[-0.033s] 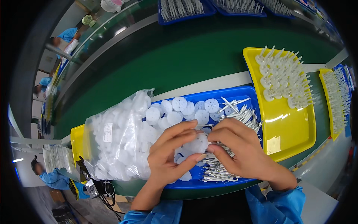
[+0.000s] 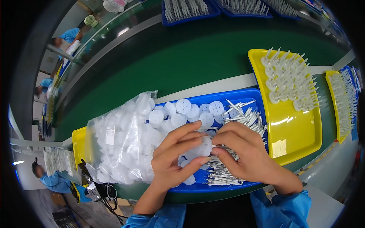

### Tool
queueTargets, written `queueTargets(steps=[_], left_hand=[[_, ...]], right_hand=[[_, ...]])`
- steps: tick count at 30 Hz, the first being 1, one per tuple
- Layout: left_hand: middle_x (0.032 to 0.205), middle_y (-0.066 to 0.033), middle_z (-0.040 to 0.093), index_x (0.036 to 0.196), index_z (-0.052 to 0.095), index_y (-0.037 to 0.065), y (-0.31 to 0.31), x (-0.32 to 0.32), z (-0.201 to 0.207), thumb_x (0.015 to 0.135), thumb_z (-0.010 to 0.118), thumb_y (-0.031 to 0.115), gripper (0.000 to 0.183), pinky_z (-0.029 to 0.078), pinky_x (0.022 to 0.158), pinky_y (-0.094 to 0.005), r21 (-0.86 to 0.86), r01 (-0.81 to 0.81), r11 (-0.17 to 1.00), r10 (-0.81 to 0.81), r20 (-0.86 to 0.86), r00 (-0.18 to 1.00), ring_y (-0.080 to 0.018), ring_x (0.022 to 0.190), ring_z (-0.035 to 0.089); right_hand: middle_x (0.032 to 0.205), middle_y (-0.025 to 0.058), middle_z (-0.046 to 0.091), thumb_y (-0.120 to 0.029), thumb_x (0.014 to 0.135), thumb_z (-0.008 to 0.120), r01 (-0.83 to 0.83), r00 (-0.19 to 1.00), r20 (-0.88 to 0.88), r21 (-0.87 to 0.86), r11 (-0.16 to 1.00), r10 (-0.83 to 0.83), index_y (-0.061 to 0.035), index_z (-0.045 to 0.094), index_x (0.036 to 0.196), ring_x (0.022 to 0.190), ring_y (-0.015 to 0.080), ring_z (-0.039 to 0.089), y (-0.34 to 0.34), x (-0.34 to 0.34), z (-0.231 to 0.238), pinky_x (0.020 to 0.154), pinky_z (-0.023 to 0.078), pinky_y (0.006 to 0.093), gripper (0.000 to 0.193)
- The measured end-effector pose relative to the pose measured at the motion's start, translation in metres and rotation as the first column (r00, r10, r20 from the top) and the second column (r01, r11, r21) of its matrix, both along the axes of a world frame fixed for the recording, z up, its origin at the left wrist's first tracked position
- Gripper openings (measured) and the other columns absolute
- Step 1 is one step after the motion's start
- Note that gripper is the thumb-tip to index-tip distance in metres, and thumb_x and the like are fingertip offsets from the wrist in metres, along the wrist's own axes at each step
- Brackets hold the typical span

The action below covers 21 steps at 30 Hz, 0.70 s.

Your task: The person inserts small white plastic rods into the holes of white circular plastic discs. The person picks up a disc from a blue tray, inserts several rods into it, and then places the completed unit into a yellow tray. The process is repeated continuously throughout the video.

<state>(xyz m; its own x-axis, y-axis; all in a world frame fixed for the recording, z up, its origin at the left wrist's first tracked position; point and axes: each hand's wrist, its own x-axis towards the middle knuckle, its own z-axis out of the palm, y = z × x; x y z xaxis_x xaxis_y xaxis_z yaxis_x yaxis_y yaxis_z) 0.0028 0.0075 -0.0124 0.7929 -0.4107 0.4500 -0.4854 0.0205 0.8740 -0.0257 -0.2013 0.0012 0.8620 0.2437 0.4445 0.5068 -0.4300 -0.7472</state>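
A translucent white plastic disc is held between the thumb and fingers of my left hand, tilted up on its edge. My right hand is closed in a pinch against the disc's right side. A small pale end, like that of a thin white stick, shows at its fingertips; the rest is hidden. Both hands are over a blue tray. Loose white discs with small slots lie in its left part, and a heap of thin white sticks fills its right part.
A clear bag of white discs leans over the tray's left end. At right, a yellow tray bears upright disc-and-stick pieces. Another yellow tray stands beyond it. Blue trays of sticks line the far side. Cables hang at lower left.
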Motion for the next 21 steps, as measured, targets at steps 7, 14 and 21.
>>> queueTargets(steps=[7,14,21], left_hand=[[0.141,-0.0319,0.049,0.111,0.068,-0.008,-0.0003,0.0007,0.0,0.076,0.079,-0.004,0.037,0.056,0.091,-0.0455,0.014,0.018,1.0,-0.019,0.034,0.999,-0.0397,0.111,0.067],[0.143,-0.0307,0.048,0.106,0.069,-0.005,0.0016,0.0003,-0.0049,0.075,0.079,-0.004,0.033,0.056,0.093,-0.0451,-0.018,0.003,1.0,-0.001,0.087,0.996,-0.0393,0.113,0.066],[0.14,-0.0282,0.052,0.113,0.069,-0.002,0.0,-0.0041,-0.005,0.076,0.079,-0.003,0.038,0.054,0.092,-0.0425,0.118,-0.079,0.99,0.042,0.293,0.955,-0.0373,0.113,0.066]], right_hand=[[0.092,0.0122,0.061,-0.003,0.083,0.073,0.005,0.999,-0.053,0.064,0.998,-0.002,-0.0026,0.065,0.098,0.073,0.0301,0.064,0.0032,-0.0036,-0.0027,0.061,0.052,0.0369,0.017],[0.092,0.0131,0.061,0.001,0.083,0.072,0.024,0.995,-0.096,0.101,0.995,-0.015,-0.0004,0.064,0.099,0.074,0.0308,0.065,0.006,-0.0078,-0.0005,0.062,0.053,0.0367,0.018],[0.094,0.0141,0.06,0.004,0.083,0.07,0.012,0.996,-0.085,0.126,0.992,-0.002,0.0006,0.064,0.1,0.077,0.0314,0.066,0.0055,-0.0077,-0.0017,0.063,0.053,0.0357,0.019]])
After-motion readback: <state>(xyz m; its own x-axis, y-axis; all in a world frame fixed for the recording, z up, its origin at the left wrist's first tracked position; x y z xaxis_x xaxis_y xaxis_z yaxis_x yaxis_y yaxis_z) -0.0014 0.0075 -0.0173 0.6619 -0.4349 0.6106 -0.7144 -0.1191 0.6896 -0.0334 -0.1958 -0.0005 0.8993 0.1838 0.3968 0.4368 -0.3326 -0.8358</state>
